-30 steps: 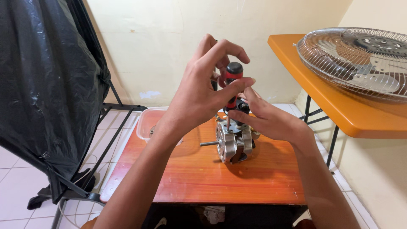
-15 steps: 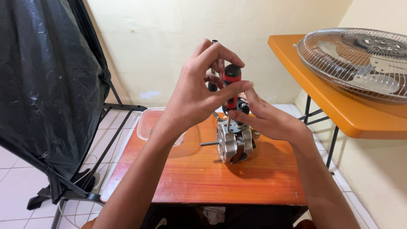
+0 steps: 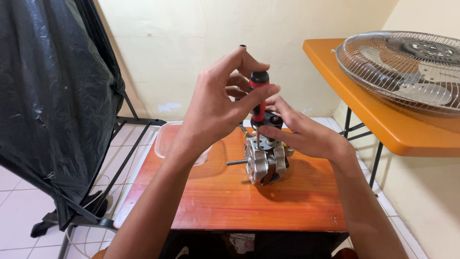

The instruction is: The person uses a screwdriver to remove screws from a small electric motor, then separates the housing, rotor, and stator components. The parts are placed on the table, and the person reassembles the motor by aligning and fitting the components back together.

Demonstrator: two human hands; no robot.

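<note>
Screwdriver [image 3: 258, 103] upright on fan motor [image 3: 265, 160], frame centre — grip shifted.
Left hand [image 3: 223, 108] fingertips now pinching handle higher; right hand [image 3: 302, 134] steadying motor, grasping its top — turning apparently underway.

This looks like a room in a home used as a makeshift repair corner rather than a fitted workshop. The landmark is a small wooden table [image 3: 230, 201] with a worn orange-brown top, standing on a white tiled floor [image 3: 19, 216] against a plain cream wall [image 3: 182, 43]. On it sits a bare electric motor [image 3: 264, 160] with its shaft sticking out, and behind that a clear plastic tub [image 3: 167, 139]. To the table's right stands an orange folding table [image 3: 383, 120] carrying a wire fan guard [image 3: 407, 67]. To its left a black sheet [image 3: 48, 96] hangs over a dark metal stand [image 3: 129, 124].
</note>
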